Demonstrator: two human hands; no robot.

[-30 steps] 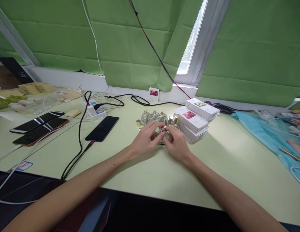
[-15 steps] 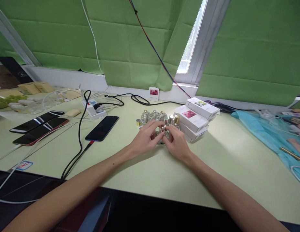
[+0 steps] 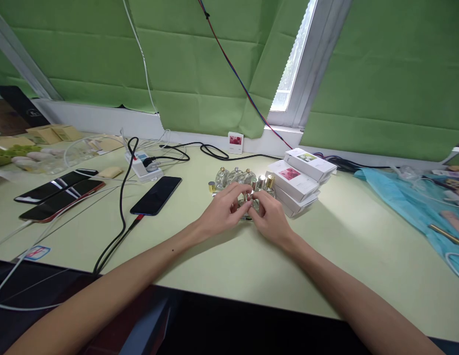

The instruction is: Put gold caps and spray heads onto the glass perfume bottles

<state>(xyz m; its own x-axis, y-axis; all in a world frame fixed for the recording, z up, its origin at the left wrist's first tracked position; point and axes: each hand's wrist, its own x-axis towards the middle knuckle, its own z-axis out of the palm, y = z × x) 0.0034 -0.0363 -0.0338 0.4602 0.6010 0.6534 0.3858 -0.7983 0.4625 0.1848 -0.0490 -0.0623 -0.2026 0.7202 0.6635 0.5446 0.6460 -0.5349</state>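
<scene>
My left hand (image 3: 226,206) and my right hand (image 3: 269,213) meet at a clear glass perfume bottle (image 3: 245,216) near the middle of the table. Fingers of both hands pinch at the bottle's neck, and they hide most of it. Right behind them stand several more glass perfume bottles (image 3: 221,178), some showing a bare gold nozzle. Others carry shiny caps, one of them gold (image 3: 270,182). A loose gold cap (image 3: 212,187) sits at the left end of the group.
White boxes with flower pictures (image 3: 294,181) are stacked right of the bottles; a small white box (image 3: 235,143) leans at the wall. Leftward lie a phone (image 3: 156,195) on a cable, more phones (image 3: 62,199) and a power strip (image 3: 142,166). Blue plastic sheeting (image 3: 403,197) covers the right side.
Both hands stay at the bottle's neck in nearly the same pose. The view has shifted very slightly; nothing else has visibly moved.
</scene>
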